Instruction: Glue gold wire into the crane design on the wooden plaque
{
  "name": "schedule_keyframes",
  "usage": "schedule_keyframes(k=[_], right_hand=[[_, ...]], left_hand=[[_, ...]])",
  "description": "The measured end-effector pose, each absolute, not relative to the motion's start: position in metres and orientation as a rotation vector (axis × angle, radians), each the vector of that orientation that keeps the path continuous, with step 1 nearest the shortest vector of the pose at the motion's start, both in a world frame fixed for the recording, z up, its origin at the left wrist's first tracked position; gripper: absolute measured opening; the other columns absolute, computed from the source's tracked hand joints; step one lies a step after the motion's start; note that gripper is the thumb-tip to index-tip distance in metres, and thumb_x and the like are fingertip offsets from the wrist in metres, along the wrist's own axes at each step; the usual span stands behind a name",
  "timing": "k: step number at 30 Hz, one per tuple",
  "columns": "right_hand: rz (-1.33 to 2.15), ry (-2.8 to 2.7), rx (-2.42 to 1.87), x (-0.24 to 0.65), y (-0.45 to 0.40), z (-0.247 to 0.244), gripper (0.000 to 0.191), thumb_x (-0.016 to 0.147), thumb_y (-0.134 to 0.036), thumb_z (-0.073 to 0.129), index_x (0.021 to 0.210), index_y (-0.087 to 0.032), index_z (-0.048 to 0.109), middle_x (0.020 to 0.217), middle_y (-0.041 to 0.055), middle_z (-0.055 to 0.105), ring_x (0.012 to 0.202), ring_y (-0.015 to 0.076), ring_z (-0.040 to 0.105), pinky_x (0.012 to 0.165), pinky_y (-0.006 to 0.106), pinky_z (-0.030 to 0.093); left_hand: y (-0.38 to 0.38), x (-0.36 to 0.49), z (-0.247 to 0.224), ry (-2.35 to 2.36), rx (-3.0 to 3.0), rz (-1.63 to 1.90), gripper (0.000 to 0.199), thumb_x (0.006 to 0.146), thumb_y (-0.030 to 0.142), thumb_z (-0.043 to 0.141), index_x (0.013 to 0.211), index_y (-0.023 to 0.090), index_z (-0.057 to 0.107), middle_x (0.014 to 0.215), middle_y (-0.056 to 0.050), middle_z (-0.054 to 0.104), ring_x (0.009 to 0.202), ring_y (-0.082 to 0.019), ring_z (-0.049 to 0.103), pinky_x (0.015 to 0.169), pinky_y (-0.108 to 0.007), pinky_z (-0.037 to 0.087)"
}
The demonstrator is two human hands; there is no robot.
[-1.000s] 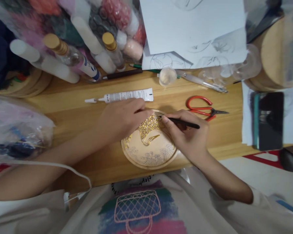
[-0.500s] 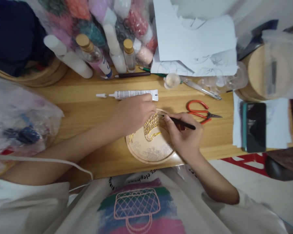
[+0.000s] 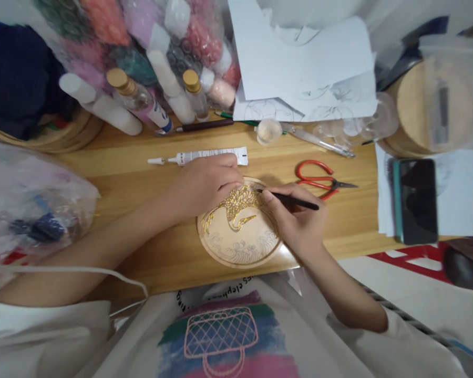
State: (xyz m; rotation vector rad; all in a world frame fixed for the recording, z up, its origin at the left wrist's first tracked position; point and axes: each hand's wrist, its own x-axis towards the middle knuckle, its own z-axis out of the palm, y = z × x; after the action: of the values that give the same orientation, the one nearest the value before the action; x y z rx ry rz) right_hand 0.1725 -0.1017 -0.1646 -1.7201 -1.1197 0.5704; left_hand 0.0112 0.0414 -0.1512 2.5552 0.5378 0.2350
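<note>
A round wooden disc [image 3: 240,257] lies near the table's front edge, bearing a raised gold bird-like design [image 3: 240,210] and pencilled waves. My right hand [image 3: 299,220] holds a slim dark tool [image 3: 297,201], its tip on the gold pattern at the disc's upper right. Resting at the disc's upper left edge, my left hand [image 3: 216,181] has its fingers curled together; whether they pinch anything is hidden. A white tube [image 3: 211,155] lies just behind that hand, its nozzle pointing left.
Red-handled scissors [image 3: 317,181] lie right of my right hand. A phone [image 3: 418,202] rests on papers farther right. Bottles [image 3: 142,102], a small cup [image 3: 268,131], a pen [image 3: 319,142] and drawn sheets [image 3: 303,68] line the back. A plastic bag [image 3: 35,194] sits left.
My left hand has shifted slightly left, uncovering more of the gold design. The dark tool has moved only a little. The whole view has shifted slightly.
</note>
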Motion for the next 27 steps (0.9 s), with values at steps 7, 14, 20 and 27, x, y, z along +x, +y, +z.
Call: schedule_keyframes(k=[7,14,20,27], right_hand=[[0.583,-1.088,-1.707,0.1708,-0.1014,-0.165,0.003,0.083,-0.023,0.074,0.085,-0.024,0.077,0.079,-0.0001,0.076,0.07,0.0138,0.069,0.063,0.027,0.056],[0.567,-1.132,-1.73,0.1711,-0.1014,-0.1665,0.005,0.084,-0.026,0.073,0.084,-0.024,0.077,0.075,0.0005,0.075,0.067,0.0143,0.068,0.06,0.027,0.055],[0.571,-1.15,-1.723,0.1709,-0.1024,-0.1662,0.005,0.085,-0.026,0.072,0.085,-0.024,0.077,0.076,0.0005,0.075,0.068,0.0142,0.067,0.06,0.027,0.053],[0.54,-1.186,-1.734,0.1711,-0.1027,-0.1666,0.005,0.085,-0.025,0.072,0.085,-0.024,0.076,0.076,0.0003,0.074,0.067,0.0139,0.065,0.058,0.027,0.051]], left_hand=[[0.0416,0.0109,-0.1486,0.526,2.578,0.22,0.029,0.097,0.019,0.05,0.079,0.017,0.073,0.081,-0.003,0.064,0.074,-0.016,0.059,0.062,-0.028,0.04],[0.0423,0.0106,-0.1499,0.511,2.587,0.254,0.03,0.097,0.019,0.049,0.08,0.016,0.073,0.081,-0.003,0.064,0.074,-0.016,0.059,0.062,-0.028,0.04],[0.0427,0.0102,-0.1491,0.489,2.601,0.257,0.032,0.099,0.021,0.047,0.08,0.016,0.073,0.082,-0.003,0.064,0.073,-0.016,0.06,0.061,-0.028,0.04],[0.0426,0.0088,-0.1523,0.455,2.649,0.237,0.037,0.102,0.024,0.04,0.081,0.018,0.07,0.085,-0.005,0.067,0.073,-0.016,0.06,0.062,-0.028,0.042]])
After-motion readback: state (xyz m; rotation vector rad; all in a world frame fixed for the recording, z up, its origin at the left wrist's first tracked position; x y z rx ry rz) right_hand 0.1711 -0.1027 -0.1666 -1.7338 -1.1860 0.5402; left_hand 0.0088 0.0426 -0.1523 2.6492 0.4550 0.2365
